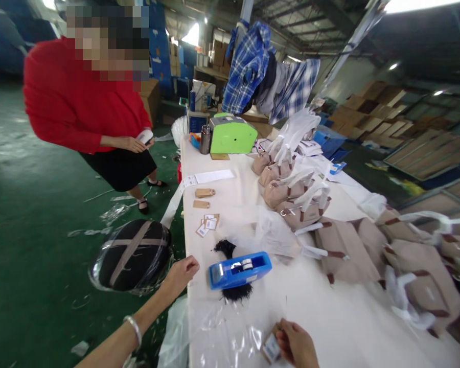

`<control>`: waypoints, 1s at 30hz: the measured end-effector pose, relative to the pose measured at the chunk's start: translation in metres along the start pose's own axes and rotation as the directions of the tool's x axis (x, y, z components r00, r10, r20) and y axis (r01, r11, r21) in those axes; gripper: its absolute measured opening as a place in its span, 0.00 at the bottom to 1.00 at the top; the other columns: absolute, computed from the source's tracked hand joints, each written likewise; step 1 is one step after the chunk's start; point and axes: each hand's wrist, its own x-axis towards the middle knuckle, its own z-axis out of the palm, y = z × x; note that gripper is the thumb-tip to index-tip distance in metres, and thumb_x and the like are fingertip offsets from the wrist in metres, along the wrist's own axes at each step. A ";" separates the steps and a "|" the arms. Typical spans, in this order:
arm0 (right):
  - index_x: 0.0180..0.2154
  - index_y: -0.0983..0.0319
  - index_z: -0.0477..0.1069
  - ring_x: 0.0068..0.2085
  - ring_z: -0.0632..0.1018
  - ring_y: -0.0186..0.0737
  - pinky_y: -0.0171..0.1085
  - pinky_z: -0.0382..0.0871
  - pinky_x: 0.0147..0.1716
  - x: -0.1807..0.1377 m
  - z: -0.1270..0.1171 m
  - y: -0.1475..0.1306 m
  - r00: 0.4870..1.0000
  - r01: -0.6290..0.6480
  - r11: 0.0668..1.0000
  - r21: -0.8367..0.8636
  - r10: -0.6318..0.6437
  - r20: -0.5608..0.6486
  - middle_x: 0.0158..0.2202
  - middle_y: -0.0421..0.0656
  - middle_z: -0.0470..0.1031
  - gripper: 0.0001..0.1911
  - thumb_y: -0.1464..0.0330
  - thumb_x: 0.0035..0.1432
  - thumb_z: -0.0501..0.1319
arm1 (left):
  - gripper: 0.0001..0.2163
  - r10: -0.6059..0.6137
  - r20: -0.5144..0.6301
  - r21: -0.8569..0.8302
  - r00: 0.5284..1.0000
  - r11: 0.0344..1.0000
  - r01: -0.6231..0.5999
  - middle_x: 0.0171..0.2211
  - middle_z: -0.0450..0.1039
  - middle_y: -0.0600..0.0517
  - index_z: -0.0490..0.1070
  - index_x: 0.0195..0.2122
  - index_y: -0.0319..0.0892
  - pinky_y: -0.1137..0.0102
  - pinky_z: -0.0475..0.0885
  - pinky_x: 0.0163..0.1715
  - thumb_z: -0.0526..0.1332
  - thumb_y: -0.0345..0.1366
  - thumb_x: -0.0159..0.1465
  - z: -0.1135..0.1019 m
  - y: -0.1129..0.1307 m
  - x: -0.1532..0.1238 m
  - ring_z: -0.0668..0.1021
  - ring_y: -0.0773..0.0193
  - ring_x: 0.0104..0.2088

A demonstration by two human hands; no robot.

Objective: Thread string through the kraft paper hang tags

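My right hand (297, 343), low in the head view, pinches a brown hang tag (271, 348) with a white barcode label, just over clear plastic on the table. At the table's left edge my left hand (184, 271) has its fingers curled together; whether anything small is in them is hidden. Between the hands and farther in stands a blue tape dispenser (239, 271), lying across a bundle of black strings (237, 292). More tags with barcode labels (208, 224) lie beyond my left hand, and brown tags (205, 192) sit farther back.
Beige handbags (352, 250) with wrapped handles fill the table's right side. At the far end are a green machine (233, 134) and a metal flask (205, 139). Left of the table stand a plastic-wrapped black stool (138, 253) and a person in red (88, 97).
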 end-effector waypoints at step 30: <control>0.31 0.57 0.71 0.36 0.77 0.43 0.41 0.67 0.38 0.000 0.007 -0.046 0.956 0.166 0.654 -0.738 -0.291 -0.043 0.33 0.43 0.79 0.13 0.56 0.51 0.55 | 0.13 0.229 0.049 0.699 0.972 0.687 -0.198 0.48 0.72 0.38 0.69 0.47 0.38 0.57 0.63 0.49 0.59 0.28 0.60 0.015 0.052 0.163 0.71 0.45 0.51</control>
